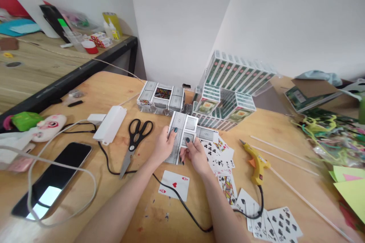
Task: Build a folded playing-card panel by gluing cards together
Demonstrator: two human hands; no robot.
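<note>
Both hands hold a flat panel of playing cards point(179, 121), their grey patterned backs facing up. My left hand point(163, 145) grips its left edge, thumb on top. The fingers of my right hand point(197, 152) are closed on the panel's lower right part, thumb pressed on a small card piece. An ace of hearts point(174, 186) lies face up below the hands, with a black cable across it. Behind the panel stands a boxy structure covered with cards point(161, 100). Loose playing cards point(225, 161) spread to the right, partly hidden by my right arm.
Black-handled scissors point(135, 140) lie left of the hands. A yellow glue gun point(258, 165) rests at the right, near white glue sticks point(285, 159). Stacked card boxes point(238, 72) stand behind. A phone point(54, 180), a white power strip point(110, 124) and cables occupy the left.
</note>
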